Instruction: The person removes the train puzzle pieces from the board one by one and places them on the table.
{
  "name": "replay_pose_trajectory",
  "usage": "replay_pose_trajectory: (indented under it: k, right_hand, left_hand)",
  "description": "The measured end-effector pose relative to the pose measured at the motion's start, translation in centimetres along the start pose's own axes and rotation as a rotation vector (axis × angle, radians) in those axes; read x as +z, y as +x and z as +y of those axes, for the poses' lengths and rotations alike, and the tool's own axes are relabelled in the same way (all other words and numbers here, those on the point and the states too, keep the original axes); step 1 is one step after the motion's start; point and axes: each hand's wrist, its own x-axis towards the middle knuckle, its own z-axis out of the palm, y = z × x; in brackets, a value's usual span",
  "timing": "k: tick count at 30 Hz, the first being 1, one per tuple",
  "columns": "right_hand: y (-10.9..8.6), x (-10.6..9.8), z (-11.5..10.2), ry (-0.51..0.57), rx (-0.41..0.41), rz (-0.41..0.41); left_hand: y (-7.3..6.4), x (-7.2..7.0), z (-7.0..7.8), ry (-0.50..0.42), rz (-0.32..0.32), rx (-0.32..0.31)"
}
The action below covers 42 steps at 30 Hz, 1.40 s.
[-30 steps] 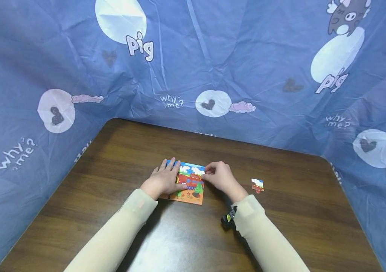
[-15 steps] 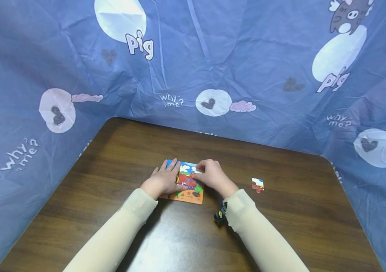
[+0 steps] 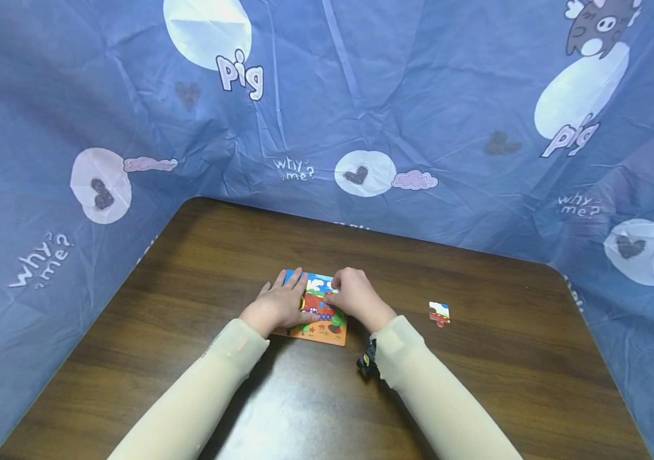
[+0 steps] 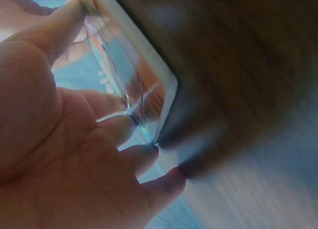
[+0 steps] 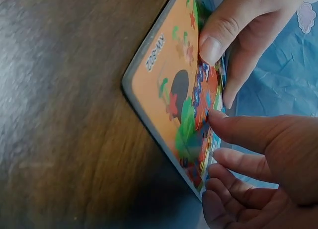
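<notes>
A jigsaw puzzle [image 3: 321, 329] with a red train, green trees and orange ground lies in a flat tray; its grey-edged corner shows in the right wrist view. My left hand [image 3: 277, 308] rests on the left part of it, fingers spread, thumb reaching toward the train. At the upper right part of the picture is my right hand [image 3: 357, 297], its thumb and curled fingers pinching a puzzle piece [image 5: 207, 134] low against the picture. Most of that piece is hidden by the fingers. A loose puzzle piece [image 3: 439, 313], white, blue and red, lies on the table to the right.
The brown wooden table [image 3: 511, 358] has rounded far corners. A blue printed cloth [image 3: 303, 96] hangs behind it and along both sides. A black device [image 3: 367, 359] sits at the right wrist.
My right hand has moved left from the puzzle's right edge to over its upper right part. The left hand keeps its place, and the loose piece stays on the table.
</notes>
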Motion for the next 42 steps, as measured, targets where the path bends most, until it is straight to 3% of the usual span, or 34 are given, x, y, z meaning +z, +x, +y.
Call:
replay_pose_trajectory:
  k: [30,42]
  right_hand:
    - [0.65,0.17,-0.87,0.066,0.104,0.018]
    - [0.54,0.34,-0.77,0.156,0.128,0.056]
  left_hand:
    - [0.19,0.10,0.09,0.005,-0.017,-0.040]
    - [0.02,0.19,0.03,-0.035,-0.007,-0.045]
